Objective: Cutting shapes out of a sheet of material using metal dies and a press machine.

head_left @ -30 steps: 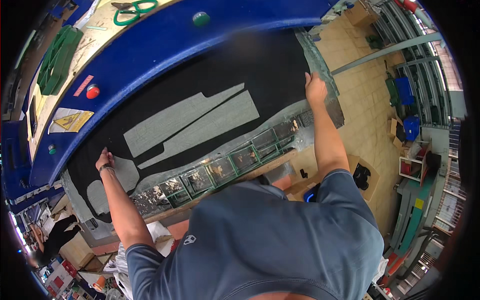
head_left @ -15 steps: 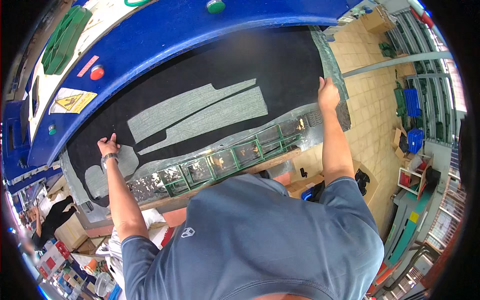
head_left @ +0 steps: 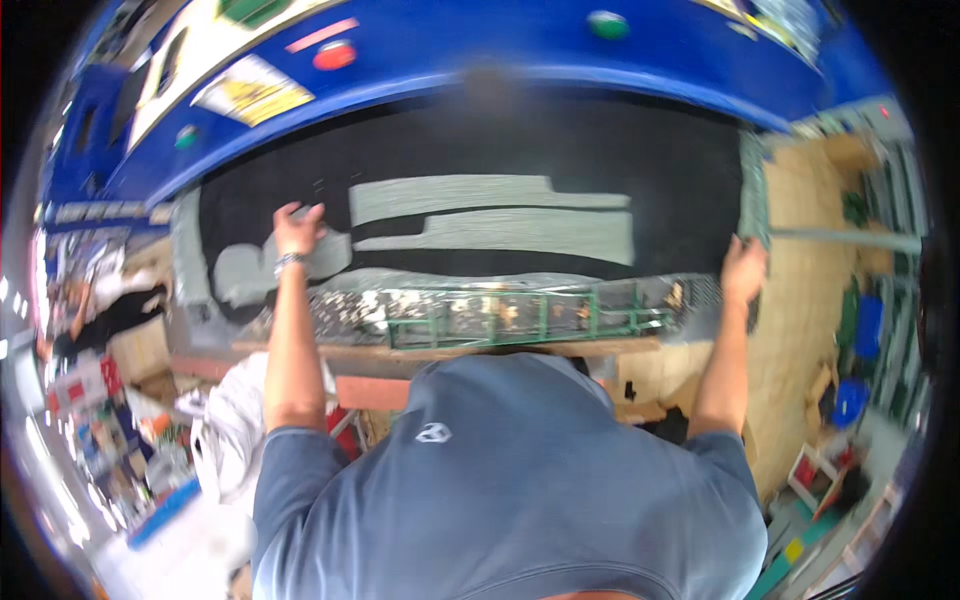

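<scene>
A black sheet [head_left: 660, 160] of flat material with long and rounded cut-outs lies on a grey-green board [head_left: 187, 250], which shows through the holes. Near the sheet's left end, my left hand [head_left: 297, 232] rests beside the rounded cut-outs, thumb and fingers apart. At the right edge, the fingers of my right hand [head_left: 743, 270] are closed on the sheet's border; their tips are partly hidden. Along the near side of the board lies a green ladder-like metal frame [head_left: 545, 318], touched by neither hand.
A blue machine beam [head_left: 420, 95] spans the far side, with a red button [head_left: 334, 55] and a green button [head_left: 608, 25]. Blue bins [head_left: 868, 325] stand on the right. At the far left is another person [head_left: 110, 318]. White cloth [head_left: 232, 425] hangs near my left arm.
The view has turned and shifted, so the sheet now looks nearly level. Both hands keep their places at the sheet's two ends.
</scene>
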Available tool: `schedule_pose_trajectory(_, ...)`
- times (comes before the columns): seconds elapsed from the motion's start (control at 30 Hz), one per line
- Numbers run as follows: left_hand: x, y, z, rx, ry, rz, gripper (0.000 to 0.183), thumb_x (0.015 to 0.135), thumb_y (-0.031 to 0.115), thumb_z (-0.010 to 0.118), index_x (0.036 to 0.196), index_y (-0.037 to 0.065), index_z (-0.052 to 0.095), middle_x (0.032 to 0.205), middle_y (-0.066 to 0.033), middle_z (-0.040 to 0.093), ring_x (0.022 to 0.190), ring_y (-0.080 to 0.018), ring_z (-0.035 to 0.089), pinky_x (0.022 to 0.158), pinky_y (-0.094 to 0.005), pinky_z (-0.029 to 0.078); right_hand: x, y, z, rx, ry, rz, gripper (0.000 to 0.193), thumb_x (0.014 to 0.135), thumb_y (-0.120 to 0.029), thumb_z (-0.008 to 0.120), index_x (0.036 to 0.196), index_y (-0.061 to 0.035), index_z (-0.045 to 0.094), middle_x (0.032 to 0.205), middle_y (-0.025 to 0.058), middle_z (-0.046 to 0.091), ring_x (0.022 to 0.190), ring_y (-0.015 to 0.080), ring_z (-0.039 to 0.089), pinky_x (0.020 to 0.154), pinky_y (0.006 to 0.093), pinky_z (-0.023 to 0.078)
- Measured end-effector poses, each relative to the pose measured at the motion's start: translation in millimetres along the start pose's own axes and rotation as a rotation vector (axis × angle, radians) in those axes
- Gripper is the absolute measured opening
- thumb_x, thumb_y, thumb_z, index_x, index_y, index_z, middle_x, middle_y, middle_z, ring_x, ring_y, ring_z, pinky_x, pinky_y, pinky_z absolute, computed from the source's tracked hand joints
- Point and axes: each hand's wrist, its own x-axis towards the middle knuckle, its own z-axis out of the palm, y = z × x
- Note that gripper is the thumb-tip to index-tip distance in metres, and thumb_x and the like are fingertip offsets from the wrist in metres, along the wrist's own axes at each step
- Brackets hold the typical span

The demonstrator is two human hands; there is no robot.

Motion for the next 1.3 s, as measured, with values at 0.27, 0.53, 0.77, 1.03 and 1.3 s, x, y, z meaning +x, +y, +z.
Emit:
schedule_pose_trajectory(0.27,-9,-19,-62,0.307,0.127,0.077,0.060,0.090,0.032,0.086,0.136,0.002,0.061,0.088,-0.0114,0.078,0.074,-0.0199,0.074,0.074,-0.0360,0.059,3,-83,-23,0.309,-0.073,-0.321,0.058,0.103,-0.040,0.069,0.148,-0.0060,0.057,0.151,0.0237,0.055,0.137,0.0446,0.054,0.114,0.0513,0.045)
schedule_pose_trajectory(0.53,49,-114,-245,0.775,0.432,-0.040,0.053,0.089,0.044,0.080,0.128,0.009,0.074,0.127,-0.0220,0.074,0.121,-0.0409,0.069,0.103,-0.0496,0.054,-49,-182,-64,0.228,-0.483,-0.554,0.089,0.097,-0.051,0.072,0.169,-0.0182,0.030,0.177,0.0196,0.018,0.161,0.0449,0.019,0.121,0.0728,0.024)
schedule_pose_trajectory(0.77,87,-198,-328,0.917,0.290,-0.238,0.107,0.081,0.079,0.072,0.143,-0.008,0.059,0.141,-0.0305,0.065,0.134,-0.0462,0.060,0.115,-0.0523,0.045,-101,-329,-97,0.378,-0.524,-0.791,0.087,0.094,-0.058,0.071,0.163,-0.0156,0.040,0.176,0.0212,0.021,0.160,0.0509,0.018,0.124,0.0714,0.020)
schedule_pose_trajectory(1.03,103,-232,-329,0.852,0.472,-0.224,0.083,0.084,0.075,0.075,0.129,0.006,0.069,0.127,-0.0236,0.073,0.121,-0.0468,0.067,0.103,-0.0539,0.053,-197,-528,-145,0.669,-0.643,-1.126,0.088,0.098,-0.062,0.063,0.158,-0.0003,0.044,0.170,0.0249,0.033,0.160,0.0455,0.023,0.127,0.0665,0.023)
schedule_pose_trajectory(1.3,78,-227,-329,0.596,0.422,-0.006,0.065,0.084,0.061,0.084,0.107,0.001,0.069,0.109,-0.0302,0.074,0.107,-0.0475,0.069,0.096,-0.0513,0.053,-137,-525,-237,0.916,-0.828,-1.347,0.038,0.096,-0.034,0.075,0.119,-0.0047,0.073,0.116,0.0156,0.075,0.107,0.0372,0.072,0.098,0.0514,0.056)
